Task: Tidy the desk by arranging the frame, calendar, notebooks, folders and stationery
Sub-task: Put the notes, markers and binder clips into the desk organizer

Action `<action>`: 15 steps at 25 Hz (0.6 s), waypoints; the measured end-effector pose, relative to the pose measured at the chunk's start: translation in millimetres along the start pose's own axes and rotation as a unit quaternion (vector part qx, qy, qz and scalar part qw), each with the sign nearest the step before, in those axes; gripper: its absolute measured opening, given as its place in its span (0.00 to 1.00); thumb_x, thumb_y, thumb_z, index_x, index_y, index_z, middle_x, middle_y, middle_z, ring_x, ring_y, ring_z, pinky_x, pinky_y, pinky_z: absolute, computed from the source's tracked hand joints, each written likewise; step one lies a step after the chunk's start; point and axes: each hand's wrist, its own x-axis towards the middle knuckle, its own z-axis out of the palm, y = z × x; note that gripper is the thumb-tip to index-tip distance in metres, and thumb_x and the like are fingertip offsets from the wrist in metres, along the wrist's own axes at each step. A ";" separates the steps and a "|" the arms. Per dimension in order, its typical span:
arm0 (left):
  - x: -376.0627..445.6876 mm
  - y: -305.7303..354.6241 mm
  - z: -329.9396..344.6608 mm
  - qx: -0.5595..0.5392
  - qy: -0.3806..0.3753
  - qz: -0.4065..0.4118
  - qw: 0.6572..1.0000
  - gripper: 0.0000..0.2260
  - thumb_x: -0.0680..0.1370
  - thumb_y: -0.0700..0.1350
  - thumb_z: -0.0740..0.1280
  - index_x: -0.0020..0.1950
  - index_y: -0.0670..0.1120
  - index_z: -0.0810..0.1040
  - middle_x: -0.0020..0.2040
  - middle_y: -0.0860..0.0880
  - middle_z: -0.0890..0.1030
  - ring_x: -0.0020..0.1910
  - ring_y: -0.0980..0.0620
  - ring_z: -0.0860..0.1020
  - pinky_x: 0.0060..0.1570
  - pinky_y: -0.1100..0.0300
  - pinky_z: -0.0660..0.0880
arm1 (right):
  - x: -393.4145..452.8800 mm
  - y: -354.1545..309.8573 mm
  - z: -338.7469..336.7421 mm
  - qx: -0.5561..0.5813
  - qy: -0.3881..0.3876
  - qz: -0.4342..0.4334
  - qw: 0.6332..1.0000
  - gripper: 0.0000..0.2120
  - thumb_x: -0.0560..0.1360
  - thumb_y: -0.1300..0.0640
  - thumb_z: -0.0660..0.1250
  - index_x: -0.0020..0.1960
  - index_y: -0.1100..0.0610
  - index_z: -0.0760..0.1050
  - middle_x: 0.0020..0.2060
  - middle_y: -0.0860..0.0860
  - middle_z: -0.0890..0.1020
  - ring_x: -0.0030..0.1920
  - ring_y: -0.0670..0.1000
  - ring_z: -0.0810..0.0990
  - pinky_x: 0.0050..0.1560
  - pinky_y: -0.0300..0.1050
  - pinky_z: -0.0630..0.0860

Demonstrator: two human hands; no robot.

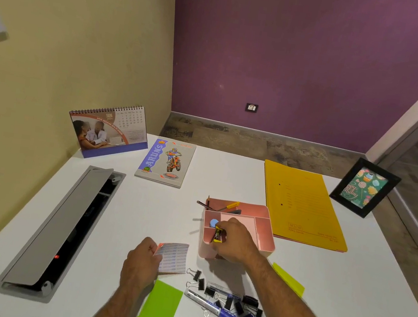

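My right hand pinches a small yellow and black clip over the front left compartment of the pink organiser tray. A blue round object lies in the tray, and pencils and a yellow-handled tool lie in its back slot. My left hand holds a small printed white sheet just above the desk. The desk calendar stands at the back left, a notebook lies beside it, yellow folders lie to the right, and a black photo frame stands at the far right.
Black binder clips and blue markers lie scattered near the front edge. A green sticky pad and a yellow one lie flat on the white desk. An open grey cable hatch is set into the desk on the left.
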 end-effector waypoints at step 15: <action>-10.7 64.2 0.6 -0.299 -0.032 0.079 0.950 0.11 0.73 0.32 0.73 0.38 0.44 0.73 0.27 0.53 0.77 0.27 0.58 0.74 0.31 0.61 0.70 | -35.2 -22.6 -13.6 0.408 0.057 -0.010 0.911 0.05 0.74 0.62 0.70 0.48 0.53 0.82 0.38 0.50 0.84 0.37 0.46 0.82 0.35 0.44 0.79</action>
